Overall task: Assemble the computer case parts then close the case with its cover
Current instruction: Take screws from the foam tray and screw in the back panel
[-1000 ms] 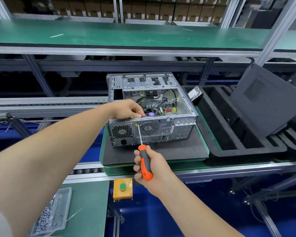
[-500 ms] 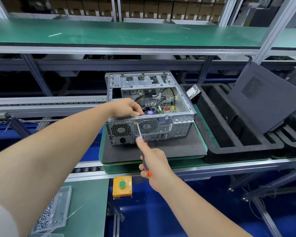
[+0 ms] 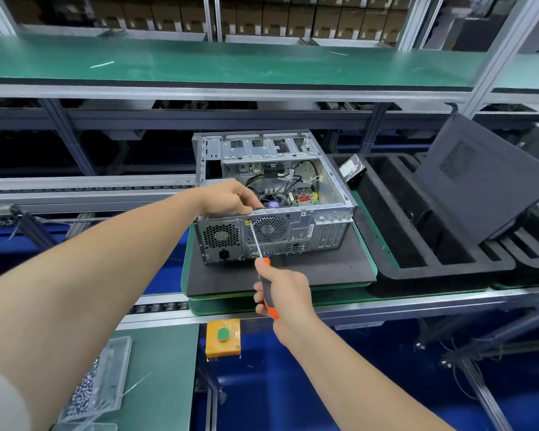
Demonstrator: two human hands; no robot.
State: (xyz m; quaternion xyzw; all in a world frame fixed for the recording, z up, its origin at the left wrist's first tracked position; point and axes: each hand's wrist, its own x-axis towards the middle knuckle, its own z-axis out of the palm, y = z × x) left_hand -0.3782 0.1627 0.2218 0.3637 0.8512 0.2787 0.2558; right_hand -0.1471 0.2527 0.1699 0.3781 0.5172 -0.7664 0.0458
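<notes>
Open computer case (image 3: 293, 237) is set on black mat (image 3: 324, 272), rear panel facing the near edge. Left hand (image 3: 227, 199) is curled over its rear top rim. Screwdriver (image 3: 267, 289) is gripped by right hand (image 3: 288, 290), tip set against rear panel. Cover (image 3: 473, 178) is leaned in foam tray (image 3: 417, 269).

left arm: is stretched forward, forearm bare | left hand (image 3: 231, 197): is held palm down, fingers curled over the case (image 3: 293, 234) top rear edge | right arm: is extended forward, lower | right hand (image 3: 285, 295): is wrapped round the screwdriver (image 3: 267, 290) handle
</notes>
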